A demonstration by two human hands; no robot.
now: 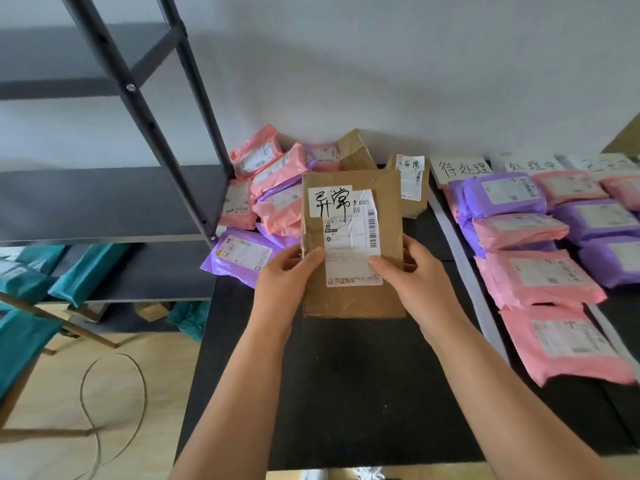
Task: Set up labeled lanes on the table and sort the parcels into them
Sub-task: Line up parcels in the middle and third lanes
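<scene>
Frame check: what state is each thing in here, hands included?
Brown parcel: held in both hands, handwritten sticker on its face.
Left hand: grips the parcel's left edge.
Right hand: grips its right edge.
Second brown parcel: set down at the back, same sticker.
Mailer pile: heaped loosely at back left.
Lane signs: laid along the table's back edge.
Mailer rows: laid out below the signs.

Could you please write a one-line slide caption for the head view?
Left hand and right hand hold a brown parcel tagged 异常 at the black table.
</scene>
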